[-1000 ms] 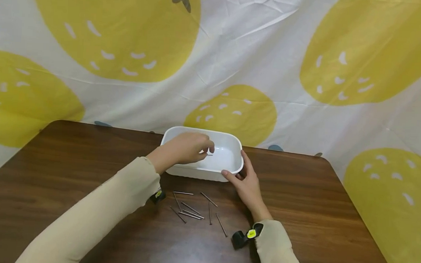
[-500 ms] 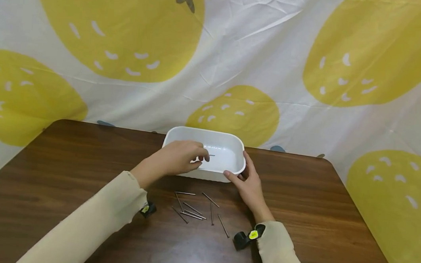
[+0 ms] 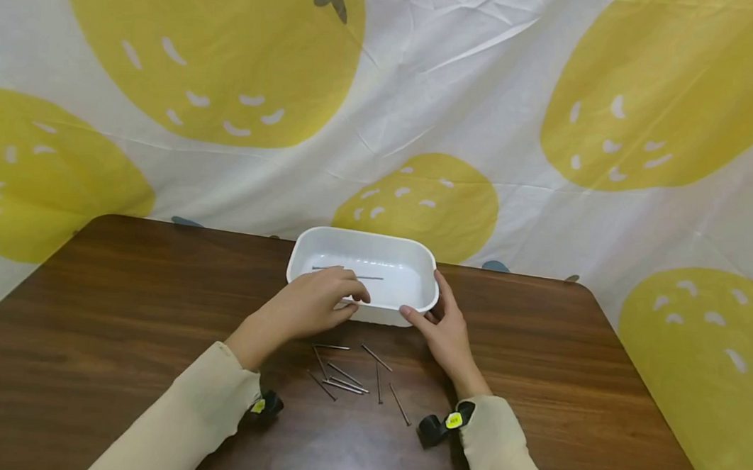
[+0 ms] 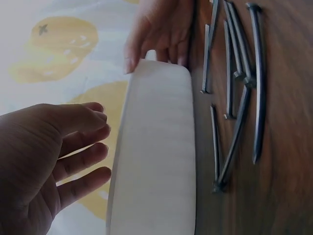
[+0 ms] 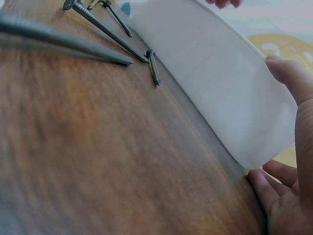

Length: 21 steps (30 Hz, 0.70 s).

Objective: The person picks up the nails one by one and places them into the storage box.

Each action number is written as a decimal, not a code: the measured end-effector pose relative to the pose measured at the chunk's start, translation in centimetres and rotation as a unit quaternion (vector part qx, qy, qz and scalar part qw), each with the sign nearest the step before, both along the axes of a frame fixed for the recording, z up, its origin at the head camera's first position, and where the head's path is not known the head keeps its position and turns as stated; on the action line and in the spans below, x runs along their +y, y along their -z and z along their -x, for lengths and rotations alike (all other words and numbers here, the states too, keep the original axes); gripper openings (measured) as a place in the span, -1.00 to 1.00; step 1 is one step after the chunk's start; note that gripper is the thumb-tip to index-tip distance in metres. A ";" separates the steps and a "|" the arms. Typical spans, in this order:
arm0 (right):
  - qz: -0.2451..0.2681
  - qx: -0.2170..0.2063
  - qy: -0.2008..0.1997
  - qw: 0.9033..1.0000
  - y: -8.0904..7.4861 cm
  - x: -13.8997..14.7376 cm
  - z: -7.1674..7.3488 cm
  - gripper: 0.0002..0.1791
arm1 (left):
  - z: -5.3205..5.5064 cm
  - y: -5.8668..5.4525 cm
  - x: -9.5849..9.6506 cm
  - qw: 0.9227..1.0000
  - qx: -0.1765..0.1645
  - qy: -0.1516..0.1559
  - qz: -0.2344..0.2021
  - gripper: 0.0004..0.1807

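A white rectangular tub (image 3: 385, 316) stands near the far side of the table, with two nails (image 3: 373, 278) lying on its floor, partly behind my left hand. That left hand (image 3: 302, 303) hovers over the tub's front rim, fingers loosely bent; nothing shows between thumb and fingers in the left wrist view. My right hand (image 3: 446, 336) holds the tub's right end, thumb on the front rim corner and fingers around the end wall. In front of the tub, several loose steel nails (image 3: 379, 384) lie scattered on the table, some crossing each other.
The brown wooden table (image 3: 566, 387) ends at its back edge against a white cloth (image 3: 435, 89) printed with large yellow fruit. Each wrist carries a black camera (image 3: 431, 431) on a strap, close above the table near the nails.
My left hand has drawn back from inside the tub toward its front rim, leaving a nail on the tub's floor. The right hand keeps its hold on the tub's end.
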State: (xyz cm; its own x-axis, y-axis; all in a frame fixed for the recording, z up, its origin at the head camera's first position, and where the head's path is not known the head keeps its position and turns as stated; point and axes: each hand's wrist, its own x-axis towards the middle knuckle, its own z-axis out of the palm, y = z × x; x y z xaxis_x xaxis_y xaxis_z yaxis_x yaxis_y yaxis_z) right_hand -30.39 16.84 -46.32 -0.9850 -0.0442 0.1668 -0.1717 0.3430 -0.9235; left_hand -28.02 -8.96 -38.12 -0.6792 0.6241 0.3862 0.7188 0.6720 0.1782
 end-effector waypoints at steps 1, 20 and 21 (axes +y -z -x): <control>0.000 0.000 0.000 1.000 0.0 0.0 0.0 0.01 | -0.1 0.0 0.0 1.000 0.000 -0.002 -0.002 -0.84; -0.001 0.003 0.002 1.000 -0.1 -0.1 -0.1 0.00 | -1.2 0.5 -0.1 0.990 -0.112 0.023 0.087 -0.81; -0.001 0.003 0.002 1.000 -0.1 -0.1 -0.1 0.00 | -1.2 0.5 -0.1 0.988 -0.125 0.022 0.093 -0.80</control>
State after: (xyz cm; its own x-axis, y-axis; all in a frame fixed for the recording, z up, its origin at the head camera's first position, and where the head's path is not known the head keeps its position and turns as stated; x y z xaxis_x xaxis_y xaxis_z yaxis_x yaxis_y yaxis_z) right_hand -30.32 16.74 -46.24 -0.9842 -0.0403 0.1723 -0.1755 0.3456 -0.9218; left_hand -26.82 -9.08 -38.60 -0.7100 0.6990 0.0856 0.6966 0.6792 0.2309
